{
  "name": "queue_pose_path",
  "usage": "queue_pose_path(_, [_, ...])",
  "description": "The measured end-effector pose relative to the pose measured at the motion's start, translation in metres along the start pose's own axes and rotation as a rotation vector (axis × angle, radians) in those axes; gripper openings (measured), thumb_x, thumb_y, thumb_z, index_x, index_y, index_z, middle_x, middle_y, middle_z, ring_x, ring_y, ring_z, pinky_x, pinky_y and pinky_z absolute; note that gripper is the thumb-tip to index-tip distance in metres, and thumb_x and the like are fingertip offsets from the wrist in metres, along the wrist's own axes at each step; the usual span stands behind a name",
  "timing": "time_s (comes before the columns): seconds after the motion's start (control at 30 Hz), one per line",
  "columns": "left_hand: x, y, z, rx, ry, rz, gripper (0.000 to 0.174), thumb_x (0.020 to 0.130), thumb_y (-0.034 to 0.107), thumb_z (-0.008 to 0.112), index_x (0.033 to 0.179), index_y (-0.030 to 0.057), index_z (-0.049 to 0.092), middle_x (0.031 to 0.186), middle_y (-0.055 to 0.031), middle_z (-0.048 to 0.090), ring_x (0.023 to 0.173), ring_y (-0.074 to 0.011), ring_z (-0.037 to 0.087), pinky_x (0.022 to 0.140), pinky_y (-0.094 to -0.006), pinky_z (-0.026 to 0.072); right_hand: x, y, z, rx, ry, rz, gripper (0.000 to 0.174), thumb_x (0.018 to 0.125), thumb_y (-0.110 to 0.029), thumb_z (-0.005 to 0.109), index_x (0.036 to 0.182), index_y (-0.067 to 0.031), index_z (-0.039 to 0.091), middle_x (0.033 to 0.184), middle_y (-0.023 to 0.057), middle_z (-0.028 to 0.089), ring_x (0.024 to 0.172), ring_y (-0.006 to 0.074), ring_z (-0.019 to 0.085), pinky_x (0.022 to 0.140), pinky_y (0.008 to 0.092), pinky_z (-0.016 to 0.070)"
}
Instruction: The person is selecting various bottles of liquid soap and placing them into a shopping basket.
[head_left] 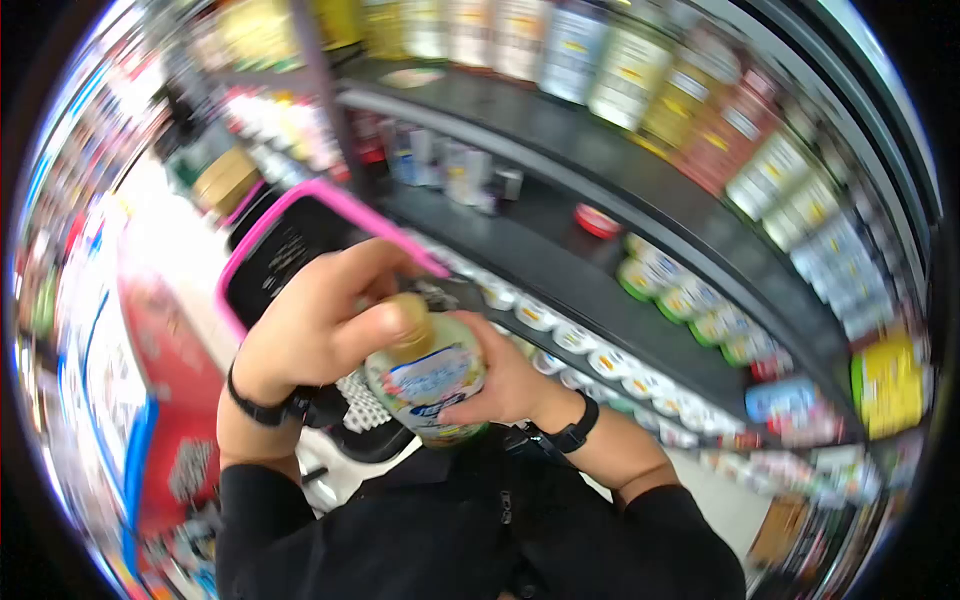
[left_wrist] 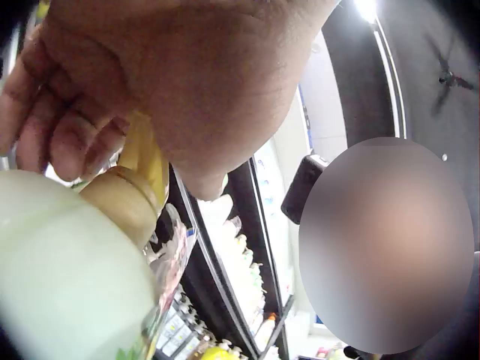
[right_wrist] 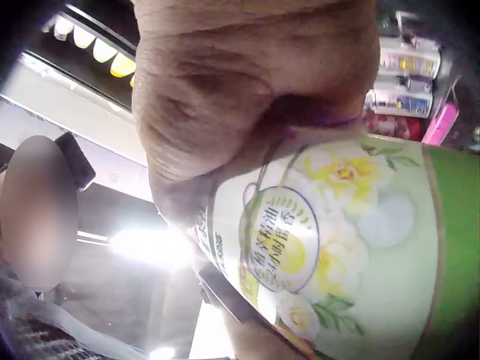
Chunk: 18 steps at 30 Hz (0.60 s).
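A pale green bottle (head_left: 425, 385) with a gold pump top (head_left: 412, 325) and a flowered label is held in front of the body in the head view. My right hand (head_left: 510, 375) grips the bottle's body from the side, thumb across the label. At the top, my left hand (head_left: 320, 310) bends its thumb and fingers around the gold pump. The left wrist view shows those curled fingers (left_wrist: 67, 142) beside the yellowish pump spout (left_wrist: 142, 154). Up close in the right wrist view, the bottle's label (right_wrist: 337, 225) carries yellow and white flowers and lettering.
A black basket with a pink rim (head_left: 350, 195) stands beyond my left hand. Dark shelves (head_left: 480, 100) hold rows of bottles (head_left: 630, 75), white-lidded tubs (head_left: 575, 337) and a red-and-white tub (head_left: 597, 221). Yellow packs (head_left: 888, 385) sit at the right.
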<state>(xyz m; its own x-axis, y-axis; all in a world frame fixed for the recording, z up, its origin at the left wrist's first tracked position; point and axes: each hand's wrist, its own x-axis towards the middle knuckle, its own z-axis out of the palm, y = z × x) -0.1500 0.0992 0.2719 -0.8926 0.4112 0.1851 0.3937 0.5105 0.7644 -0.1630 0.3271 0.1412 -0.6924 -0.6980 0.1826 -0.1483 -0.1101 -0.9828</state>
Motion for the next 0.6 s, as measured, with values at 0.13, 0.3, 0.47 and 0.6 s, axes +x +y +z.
queue_pose_path(0.13, [0.040,-0.021,0.068,-0.504,-0.038,0.077,0.075,0.092,0.060,0.058,0.128,-0.0048,0.050,0.103,-0.0107,0.060,0.093,-0.0200,0.060,0.083,-0.0333,0.0488,-0.067,-0.001,-0.037,-0.225,0.261,0.085,0.101,0.061,-0.032,0.092,0.142,-0.0021,0.039,0.127,0.0177,0.061,0.119,0.0282,0.059,0.101,0.0378,0.0456])
queue_pose_path(0.3, [0.080,-0.039,0.192,-0.731,-0.556,0.077,0.082,0.089,0.045,0.071,0.145,-0.0014,0.033,0.134,-0.0134,0.050,0.124,-0.0231,0.050,0.102,-0.0377,0.0427,-0.181,0.017,-0.071,-0.244,0.657,0.178,0.096,0.063,-0.021,0.092,0.141,-0.0021,0.040,0.124,0.0120,0.060,0.115,0.0205,0.058,0.102,0.0367,0.0458])
queue_pose_path(0.47, [0.096,-0.023,0.365,-0.788,-0.923,-0.117,0.085,0.078,0.008,0.081,0.148,0.0039,0.033,0.141,-0.0094,0.049,0.132,-0.0215,0.046,0.109,-0.0394,0.0404,-0.278,0.025,-0.105,-0.056,1.070,0.178,0.089,0.066,-0.013,0.090,0.139,0.0018,0.040,0.124,0.0118,0.060,0.114,0.0196,0.057,0.100,0.0352,0.0468])
queue_pose_path(0.6, [0.126,0.028,0.435,-0.910,-1.040,-0.220,0.079,0.077,0.002,0.079,0.144,0.0042,0.036,0.136,-0.0078,0.053,0.126,-0.0205,0.053,0.107,-0.0382,0.0432,-0.338,0.027,-0.136,0.174,1.232,0.087,0.086,0.071,-0.009,0.087,0.140,0.0042,0.037,0.125,0.0116,0.059,0.115,0.0195,0.057,0.101,0.0348,0.0468])
